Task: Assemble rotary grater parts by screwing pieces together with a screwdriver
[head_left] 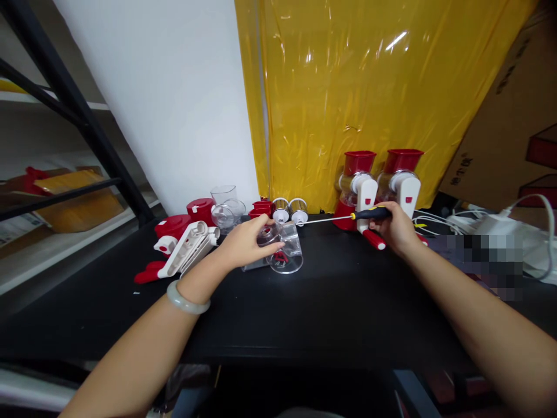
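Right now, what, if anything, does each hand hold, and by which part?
The right hand holds the screwdriver by its dark handle. The left hand holds the clear plastic housing, thumb on its near side; the other fingers' contact is mostly hidden.

a black tabletop (331, 313) spans the room's lower half. behind it, a plain white panel (174, 104) rises at left, dull and evenly lit. next to it hangs a glossy yellow plastic sheet (322, 87), creased all over and catching small white glints and one bright streak of light near the top. at far left stands a shelving unit with a black metal frame (78, 116) and pale shelves, its middle level in shadow and holding a brownish-yellow package (82, 194). at right, a large brown cardboard box (491, 116) carries dark printed characters.
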The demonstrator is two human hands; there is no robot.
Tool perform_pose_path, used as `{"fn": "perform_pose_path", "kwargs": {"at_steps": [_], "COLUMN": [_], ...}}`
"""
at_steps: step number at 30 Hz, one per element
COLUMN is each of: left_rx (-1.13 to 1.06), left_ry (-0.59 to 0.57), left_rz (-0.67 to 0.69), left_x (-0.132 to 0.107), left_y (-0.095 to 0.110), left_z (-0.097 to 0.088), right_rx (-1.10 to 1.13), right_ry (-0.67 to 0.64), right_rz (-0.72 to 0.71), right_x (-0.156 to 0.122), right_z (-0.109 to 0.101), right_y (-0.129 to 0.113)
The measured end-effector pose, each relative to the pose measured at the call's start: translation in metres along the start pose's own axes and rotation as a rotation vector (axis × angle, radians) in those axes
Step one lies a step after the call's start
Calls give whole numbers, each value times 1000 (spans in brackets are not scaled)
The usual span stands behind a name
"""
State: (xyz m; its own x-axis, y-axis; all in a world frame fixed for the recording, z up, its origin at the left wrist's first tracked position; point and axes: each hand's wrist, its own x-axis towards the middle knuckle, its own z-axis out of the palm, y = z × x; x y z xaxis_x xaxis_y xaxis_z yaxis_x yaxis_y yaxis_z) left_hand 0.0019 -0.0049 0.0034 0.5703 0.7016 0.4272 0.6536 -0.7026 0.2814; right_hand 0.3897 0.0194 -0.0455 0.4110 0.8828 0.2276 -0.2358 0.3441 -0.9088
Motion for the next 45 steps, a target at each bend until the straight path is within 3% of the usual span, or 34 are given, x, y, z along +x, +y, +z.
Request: {"fn": "perform_pose_path", "kwargs": {"at_steps": [6, 9, 18, 24, 30, 38, 45], "left_rx": [-1, -2, 1, 0, 0, 1, 3], "left_ry": [-1, -1, -7, -5, -6, -5, -3], "left_rz": [0, 5, 3, 1, -6, -1, 4], "left_x": [0, 0, 0, 0, 0, 0, 0], "left_y": [0, -1, 1, 0, 2, 0, -1], "left_z": [0, 0, 0, 0, -1, 0, 0], "right_rx": [-244, -200, 56, -79, -180, -7, -232], "right_ry": [-8, -49, 37, 64, 1, 37, 8], "right_rz": [-98, -101, 59, -31, -138, -43, -186], "right_x": [6, 5, -1, 0, 0, 1, 1], "right_z": [-7, -6, 5, 1, -1, 3, -4], "right_y": [8, 8, -3, 0, 4, 3, 4]}}
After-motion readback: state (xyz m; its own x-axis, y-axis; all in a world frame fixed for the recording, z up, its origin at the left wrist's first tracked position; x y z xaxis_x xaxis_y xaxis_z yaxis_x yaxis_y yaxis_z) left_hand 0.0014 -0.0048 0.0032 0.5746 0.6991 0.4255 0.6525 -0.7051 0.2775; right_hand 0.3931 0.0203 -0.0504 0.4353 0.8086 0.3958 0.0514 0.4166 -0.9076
